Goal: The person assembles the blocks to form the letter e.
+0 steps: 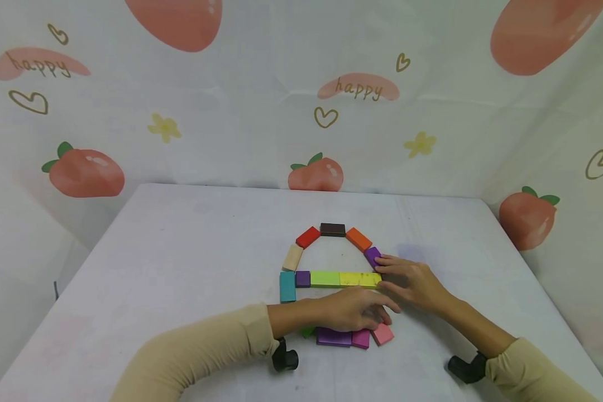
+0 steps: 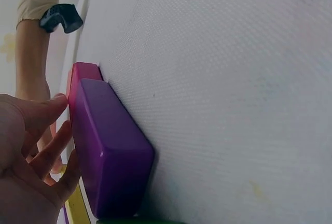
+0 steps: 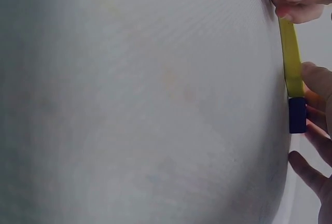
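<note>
Flat coloured blocks form a rounded outline on the white table, with a bar of a light green block (image 1: 325, 279) and a yellow block (image 1: 360, 280) across it. My right hand (image 1: 416, 283) is at the bar's right end, its extended fingers touching the yellow block and a purple block (image 1: 373, 257) on the curve. Over the lower part hangs my left hand (image 1: 350, 309), fingers loosely bent, tips by a salmon-pink block (image 1: 382, 334). Below it lie a long purple block (image 2: 111, 146) and a magenta block (image 1: 360, 339). The left hand and forearm hide part of the outline's lower left.
Red (image 1: 308, 237), dark brown (image 1: 333, 229) and orange (image 1: 359, 239) blocks top the curve. A beige block (image 1: 292, 257) and a teal block (image 1: 287, 287) make its left side. Behind the table (image 1: 206, 240) hangs a peach-printed cloth (image 1: 251, 100).
</note>
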Demonstrator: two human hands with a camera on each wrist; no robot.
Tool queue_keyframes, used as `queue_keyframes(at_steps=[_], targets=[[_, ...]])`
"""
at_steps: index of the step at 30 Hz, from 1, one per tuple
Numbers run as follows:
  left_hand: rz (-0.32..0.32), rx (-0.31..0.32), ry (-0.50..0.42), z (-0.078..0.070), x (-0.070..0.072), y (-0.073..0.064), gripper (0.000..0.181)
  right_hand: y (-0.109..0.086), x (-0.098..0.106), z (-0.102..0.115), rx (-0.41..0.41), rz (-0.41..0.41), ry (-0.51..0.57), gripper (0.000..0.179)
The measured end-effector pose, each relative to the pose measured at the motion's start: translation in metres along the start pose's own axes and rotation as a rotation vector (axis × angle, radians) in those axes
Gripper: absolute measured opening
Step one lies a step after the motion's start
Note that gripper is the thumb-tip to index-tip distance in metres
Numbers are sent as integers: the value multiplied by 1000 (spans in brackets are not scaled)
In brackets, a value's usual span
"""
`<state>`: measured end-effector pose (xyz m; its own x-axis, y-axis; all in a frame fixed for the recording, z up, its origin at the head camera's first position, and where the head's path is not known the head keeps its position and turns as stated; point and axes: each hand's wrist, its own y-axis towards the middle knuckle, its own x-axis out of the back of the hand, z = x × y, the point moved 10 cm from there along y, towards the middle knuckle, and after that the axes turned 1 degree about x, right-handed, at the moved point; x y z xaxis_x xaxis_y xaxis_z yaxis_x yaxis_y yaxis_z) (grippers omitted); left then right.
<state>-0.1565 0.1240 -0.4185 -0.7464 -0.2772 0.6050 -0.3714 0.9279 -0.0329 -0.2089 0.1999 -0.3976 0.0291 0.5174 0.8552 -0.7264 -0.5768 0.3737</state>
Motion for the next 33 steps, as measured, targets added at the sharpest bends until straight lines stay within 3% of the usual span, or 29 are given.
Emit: queue_keyframes(at_steps=[33], targets=[[53,10,-39,-3,-5,3,48,0,-1,-1,-6,-5,14,38]])
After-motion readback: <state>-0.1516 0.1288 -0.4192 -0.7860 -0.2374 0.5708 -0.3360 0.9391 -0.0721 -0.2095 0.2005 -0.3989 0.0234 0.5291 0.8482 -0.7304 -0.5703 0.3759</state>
